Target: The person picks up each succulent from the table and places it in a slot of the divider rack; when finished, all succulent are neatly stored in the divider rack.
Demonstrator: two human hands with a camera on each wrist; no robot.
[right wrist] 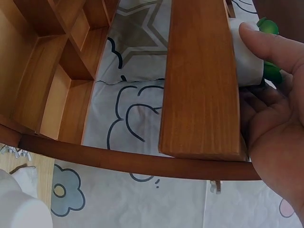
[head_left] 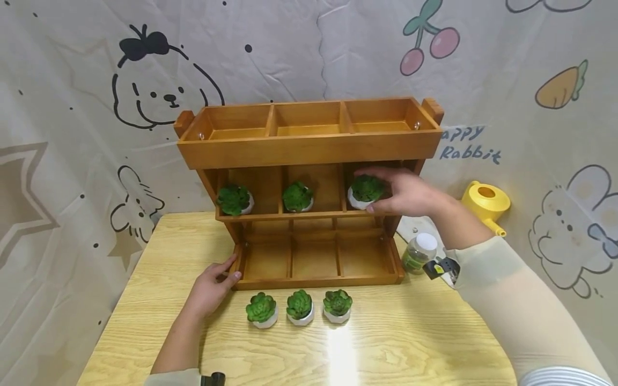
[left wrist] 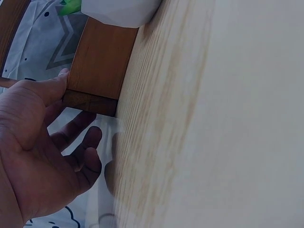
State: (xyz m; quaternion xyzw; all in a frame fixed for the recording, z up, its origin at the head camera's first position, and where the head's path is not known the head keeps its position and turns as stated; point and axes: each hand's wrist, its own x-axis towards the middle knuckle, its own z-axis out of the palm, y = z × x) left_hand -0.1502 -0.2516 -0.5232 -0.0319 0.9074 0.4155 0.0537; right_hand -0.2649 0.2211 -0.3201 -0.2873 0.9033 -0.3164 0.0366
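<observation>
A brown wooden three-tier shelf (head_left: 309,150) stands on the table, each tier split into three compartments. My right hand (head_left: 407,191) grips a small potted succulent (head_left: 366,188) in the right compartment of the middle tier. In the right wrist view, my thumb (right wrist: 270,42) lies against its white pot (right wrist: 247,57). Two more succulents sit in that tier, one at the left (head_left: 234,200) and one in the middle (head_left: 297,197). My left hand (head_left: 212,289) holds the shelf's lower left front corner (left wrist: 90,102) between thumb and fingers; the other fingers are bent loosely beside it.
Three potted succulents stand in a row before the shelf: left (head_left: 261,309), middle (head_left: 300,307) and right (head_left: 337,306). Right of the shelf are a white-lidded clear jar (head_left: 419,252) and a yellow watering can (head_left: 486,201). A printed cloth (head_left: 289,48) hangs behind.
</observation>
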